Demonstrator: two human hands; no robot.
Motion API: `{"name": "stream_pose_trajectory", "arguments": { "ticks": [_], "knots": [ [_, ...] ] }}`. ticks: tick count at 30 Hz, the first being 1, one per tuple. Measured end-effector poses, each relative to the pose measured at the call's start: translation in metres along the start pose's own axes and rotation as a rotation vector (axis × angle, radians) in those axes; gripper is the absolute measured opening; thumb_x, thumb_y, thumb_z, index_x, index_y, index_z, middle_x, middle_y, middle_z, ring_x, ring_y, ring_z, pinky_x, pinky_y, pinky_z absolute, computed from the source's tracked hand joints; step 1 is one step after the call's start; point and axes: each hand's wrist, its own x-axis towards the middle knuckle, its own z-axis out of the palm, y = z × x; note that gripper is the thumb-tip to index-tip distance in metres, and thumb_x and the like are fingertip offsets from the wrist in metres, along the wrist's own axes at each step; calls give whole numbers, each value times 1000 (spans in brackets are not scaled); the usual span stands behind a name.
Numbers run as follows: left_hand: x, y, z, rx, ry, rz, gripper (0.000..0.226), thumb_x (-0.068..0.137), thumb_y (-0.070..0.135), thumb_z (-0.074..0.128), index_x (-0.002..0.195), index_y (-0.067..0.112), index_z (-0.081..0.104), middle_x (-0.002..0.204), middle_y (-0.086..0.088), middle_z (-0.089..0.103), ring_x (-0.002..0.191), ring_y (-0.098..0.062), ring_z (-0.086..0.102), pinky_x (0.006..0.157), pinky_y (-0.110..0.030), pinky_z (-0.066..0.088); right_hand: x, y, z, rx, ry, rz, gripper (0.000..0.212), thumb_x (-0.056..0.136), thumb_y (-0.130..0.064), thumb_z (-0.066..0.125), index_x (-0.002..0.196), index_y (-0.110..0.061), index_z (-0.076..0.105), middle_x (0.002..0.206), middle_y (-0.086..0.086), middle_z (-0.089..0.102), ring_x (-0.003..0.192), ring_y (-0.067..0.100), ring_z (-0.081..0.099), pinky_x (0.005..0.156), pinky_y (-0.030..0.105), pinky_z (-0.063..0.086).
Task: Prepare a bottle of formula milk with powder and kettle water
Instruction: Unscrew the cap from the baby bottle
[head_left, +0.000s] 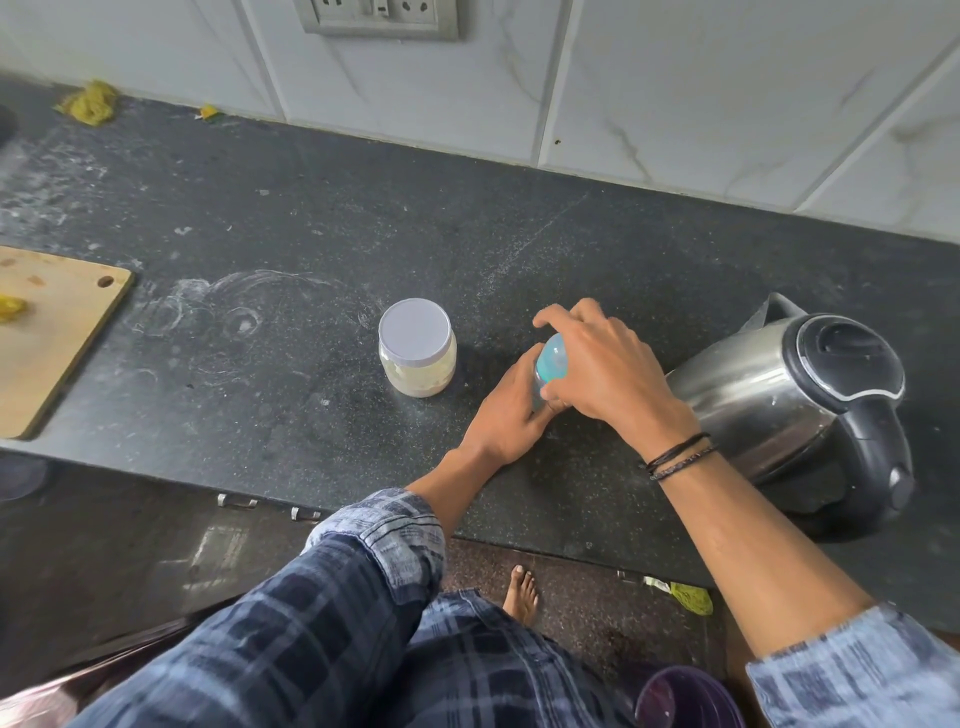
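A baby bottle (550, 359) with a teal top stands on the dark counter (291, 228), mostly hidden by both hands. My left hand (506, 415) wraps around its body from the near side. My right hand (605, 371) is closed over its top from above. To the left of the bottle stands a clear jar (417, 347) of pale powder with a white lid on. On the right a steel kettle (795, 410) with a black lid and handle rests on the counter, lid shut.
A wooden cutting board (52, 332) lies at the left edge with a yellow scrap on it. Yellow scraps sit by the tiled back wall. A socket plate (379, 18) is on the wall. A purple bucket (685, 699) stands on the floor.
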Motion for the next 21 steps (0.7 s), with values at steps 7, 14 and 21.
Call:
{"name": "stream_pose_trajectory", "arguments": {
  "ticks": [7,14,21],
  "knots": [
    [-1,-3,2,13,9,-16,67,93,78,41,143,36,31,131,34,39,117,26,37,94,0,31,-1,-2,3,-16,18,20,49,87,-32,81,128,-21,56,122,7,56,104,34,67,71,38,49],
    [-1,-4,3,12,10,-42,57,97,67,48,144,40,29,132,34,37,119,27,37,94,2,29,-2,-4,4,-8,18,-5,43,89,-27,79,125,-22,56,122,5,55,103,31,65,69,36,50],
    [0,-4,3,9,2,-37,56,98,63,48,145,36,31,132,31,40,118,27,37,94,2,30,-2,-3,3,17,14,3,45,88,-30,81,124,-24,56,122,4,53,102,30,65,72,39,53]
  ]
}}
